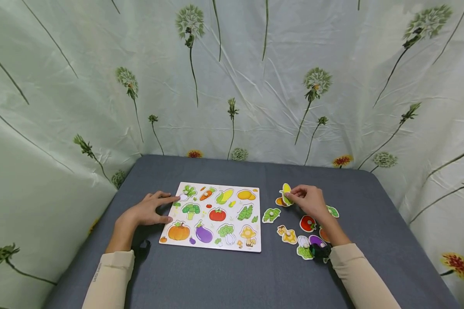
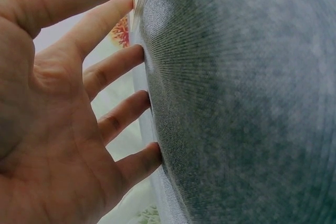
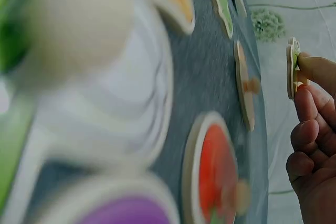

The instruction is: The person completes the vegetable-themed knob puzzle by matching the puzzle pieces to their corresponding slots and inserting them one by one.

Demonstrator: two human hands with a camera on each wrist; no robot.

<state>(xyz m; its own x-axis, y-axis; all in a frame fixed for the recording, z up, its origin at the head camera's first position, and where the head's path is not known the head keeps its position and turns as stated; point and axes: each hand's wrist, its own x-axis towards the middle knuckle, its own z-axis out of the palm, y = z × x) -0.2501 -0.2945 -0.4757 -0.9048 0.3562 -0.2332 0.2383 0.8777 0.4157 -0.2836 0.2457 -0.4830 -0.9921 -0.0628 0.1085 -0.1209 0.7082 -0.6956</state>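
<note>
A white vegetable puzzle board (image 1: 257, 231) lies on the grey table (image 1: 232, 279). My left hand (image 1: 166, 206) rests flat on the board's left edge, fingers straight, with the index tip by the radish picture (image 1: 183, 197). In the left wrist view the fingertips (image 2: 142, 56) lie against the board's edge. My right hand (image 1: 291, 196) pinches a yellow corn piece (image 1: 286, 193) by its knob and holds it tilted just above the table, right of the board. The right wrist view shows this corn piece (image 3: 291, 69) edge-on between thumb and finger.
Loose pieces lie right of the board: a leafy green (image 1: 271, 214), a mushroom (image 1: 287, 234), a tomato (image 1: 307, 223), an eggplant (image 1: 316, 240), a cabbage (image 1: 303, 249) and an orange piece (image 1: 280, 201). A floral curtain (image 1: 255, 86) surrounds the table.
</note>
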